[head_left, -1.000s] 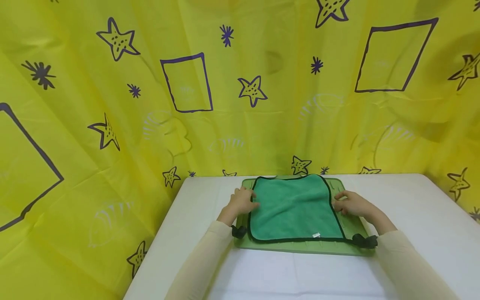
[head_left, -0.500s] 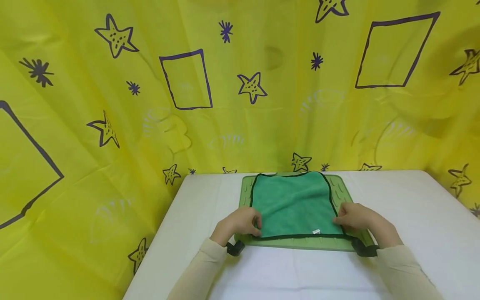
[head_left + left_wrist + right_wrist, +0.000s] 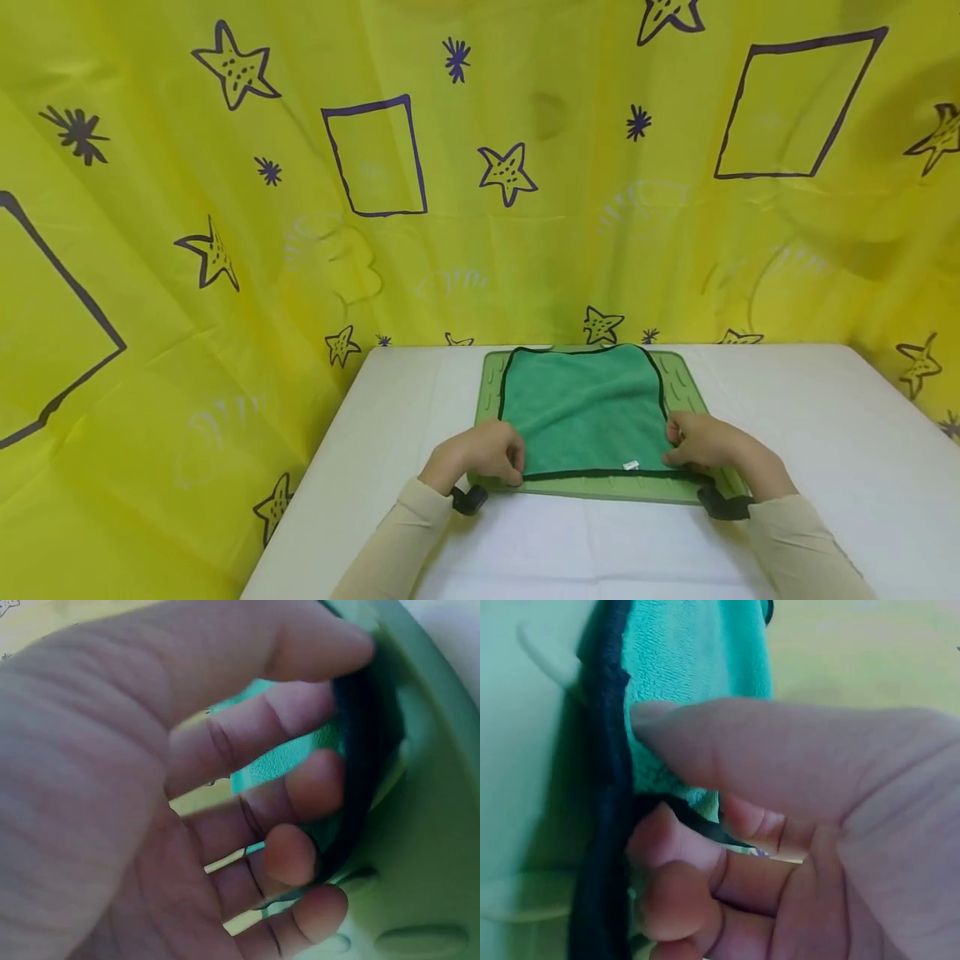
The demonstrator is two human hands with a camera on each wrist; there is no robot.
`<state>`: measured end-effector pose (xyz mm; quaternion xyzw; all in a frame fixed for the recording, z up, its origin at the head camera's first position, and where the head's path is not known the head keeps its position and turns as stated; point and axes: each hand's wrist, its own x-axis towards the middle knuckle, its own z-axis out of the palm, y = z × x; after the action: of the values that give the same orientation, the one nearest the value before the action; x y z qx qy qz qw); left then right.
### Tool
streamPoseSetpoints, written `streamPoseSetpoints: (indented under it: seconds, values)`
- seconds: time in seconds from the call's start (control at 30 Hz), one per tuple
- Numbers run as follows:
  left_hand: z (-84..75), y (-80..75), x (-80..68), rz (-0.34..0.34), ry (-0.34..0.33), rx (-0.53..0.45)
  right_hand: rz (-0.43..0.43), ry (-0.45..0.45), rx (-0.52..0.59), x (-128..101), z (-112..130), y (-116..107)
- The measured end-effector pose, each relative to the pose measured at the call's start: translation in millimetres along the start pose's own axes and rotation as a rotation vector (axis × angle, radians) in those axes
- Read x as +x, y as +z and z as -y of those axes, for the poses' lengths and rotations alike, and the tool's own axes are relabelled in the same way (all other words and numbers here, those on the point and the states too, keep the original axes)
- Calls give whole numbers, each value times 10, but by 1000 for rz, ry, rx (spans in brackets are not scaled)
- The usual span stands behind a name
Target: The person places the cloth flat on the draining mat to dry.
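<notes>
Table [image 3: 787,400]: the green mat [image 3: 686,383] is borne flat on it.
Cloth [image 3: 585,412]: laid spread on the mat, so both near corners can be reached.
Left hand [image 3: 480,454]: the near-left corner is pinched.
Right hand [image 3: 705,442]: the near-right corner is pinched.
Tag [image 3: 632,465]: small and white; no writing can be read.

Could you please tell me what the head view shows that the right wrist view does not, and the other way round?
Only the head view shows the left hand, the white table, the yellow backdrop and the whole green mat. Only the right wrist view shows the thumb above and fingers beneath the black hem. Both show the right hand pinching the green cloth.
</notes>
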<state>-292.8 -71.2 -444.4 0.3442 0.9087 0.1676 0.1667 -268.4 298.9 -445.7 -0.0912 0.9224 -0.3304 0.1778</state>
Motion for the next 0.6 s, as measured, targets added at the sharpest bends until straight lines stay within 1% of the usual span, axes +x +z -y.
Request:
streamPoseSetpoints:
  seconds: [0.1,0.17,0.3,0.4,0.5,0.6]
  values:
    - [29,-21,12,-2,51,-30,39,-32,34,-21,-31,-32]
    - [55,-51,6,-12,79,-54,81,-76,62,-41,-52,-72]
    - [105,-118,-27,-26,112,-101,160,-172,113,-81,-67,-178]
    - [123,-153,-49,-22,112,-130,191,-215,112,-109,-59,-248]
    - [132,-158,-50,-13,111,-140,200,-225,91,-126,-58,-285]
    - [138,-138,-37,-5,107,-142,188,-218,89,-128,-70,-282]
